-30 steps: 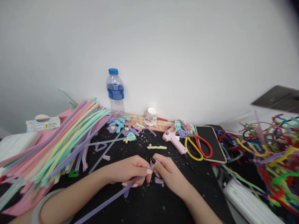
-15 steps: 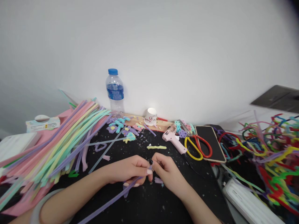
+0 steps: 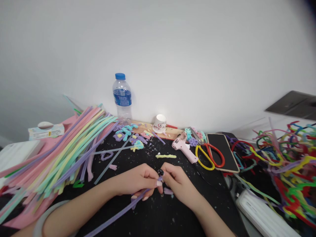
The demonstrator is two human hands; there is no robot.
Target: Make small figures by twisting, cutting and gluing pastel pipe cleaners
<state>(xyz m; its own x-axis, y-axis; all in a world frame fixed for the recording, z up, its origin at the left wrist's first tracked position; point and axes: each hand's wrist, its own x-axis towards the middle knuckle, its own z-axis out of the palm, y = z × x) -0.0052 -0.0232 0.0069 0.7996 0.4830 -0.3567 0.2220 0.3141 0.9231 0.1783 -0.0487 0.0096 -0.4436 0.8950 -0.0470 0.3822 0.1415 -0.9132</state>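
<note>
A purple pipe cleaner (image 3: 118, 214) runs from the lower left up into my fingers. My left hand (image 3: 139, 181) is closed around it, thumb pressing on top. Right beside it, my right hand (image 3: 175, 179) pinches the same pipe cleaner near its end; its thumb and fingertips touch those of the left hand. The end between the fingertips is mostly hidden. Below the hands lies a short lilac scrap (image 3: 168, 191). A pale yellow pipe cleaner piece (image 3: 166, 156) lies just beyond them on the black table (image 3: 158, 220).
A bundle of pastel pipe cleaners (image 3: 74, 148) covers the left. Behind stand a water bottle (image 3: 122, 95) and a paper cup (image 3: 159, 124). To the right are a pink glue gun (image 3: 185, 151), scissors (image 3: 206, 158), a phone (image 3: 221, 151), a white power strip (image 3: 263, 214) and tangled bright pipe cleaners (image 3: 288, 171).
My fingers have shifted slightly: the right thumb tip has rolled over the pipe cleaner's end, and the left thumb sits a little further right. The purple pipe cleaner stays held.
</note>
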